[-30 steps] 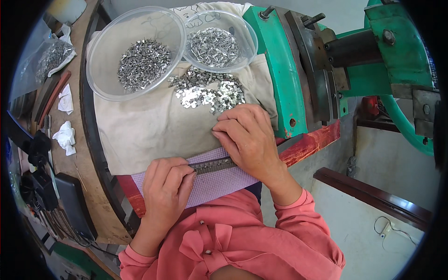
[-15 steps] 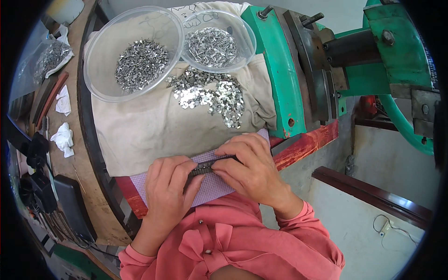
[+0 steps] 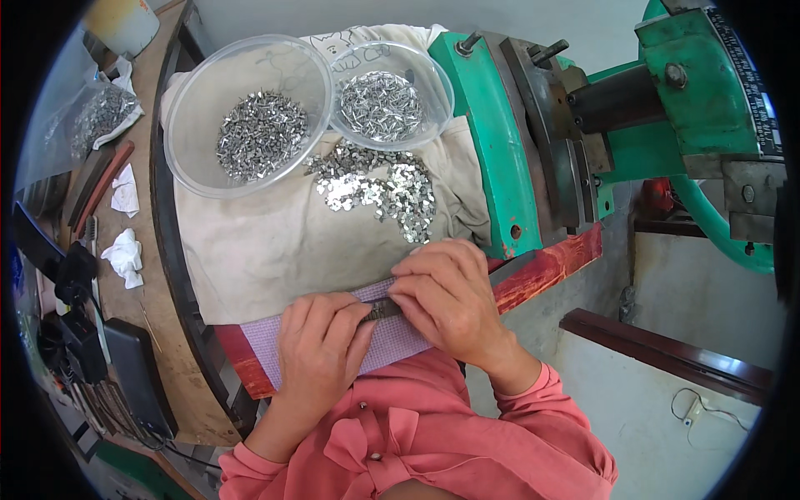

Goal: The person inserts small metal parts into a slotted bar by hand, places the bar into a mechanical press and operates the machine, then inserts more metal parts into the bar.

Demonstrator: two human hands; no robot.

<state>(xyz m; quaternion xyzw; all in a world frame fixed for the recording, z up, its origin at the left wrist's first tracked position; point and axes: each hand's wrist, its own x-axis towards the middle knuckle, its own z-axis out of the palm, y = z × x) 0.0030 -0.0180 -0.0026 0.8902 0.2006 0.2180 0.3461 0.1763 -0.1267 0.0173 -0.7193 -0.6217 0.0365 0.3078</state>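
Note:
Between my two hands lies a dark, narrow, notched metal strip (image 3: pixel 382 310), over a lilac checked cloth (image 3: pixel 387 343). The fingers of my left hand (image 3: pixel 321 337) are closed on its left end. My right hand (image 3: pixel 448 300) pinches at its right end, with fingertips pressed together; whether a small part is between them is hidden. Just beyond my hands, a pile of small flat silvery metal pieces (image 3: pixel 379 190) is spread on a beige cloth (image 3: pixel 250 258). Behind it stand a large clear plastic tub (image 3: pixel 187 158) of short metal pieces and a smaller clear tub (image 3: pixel 442 100) of shiny pins.
A green machine press (image 3: pixel 492 158) with dark steel plates stands at the right. On the left, a wooden bench (image 3: pixel 192 367) holds crumpled white tissue (image 3: pixel 125 257), a red-brown bar (image 3: pixel 104 185), a black box-shaped device (image 3: pixel 137 375) and a clear bag (image 3: pixel 100 112) of metal bits.
My left hand has shifted slightly right, and the hands are closer together on the strip. The right fingertips have come together over its right end. The whole view has tilted a little.

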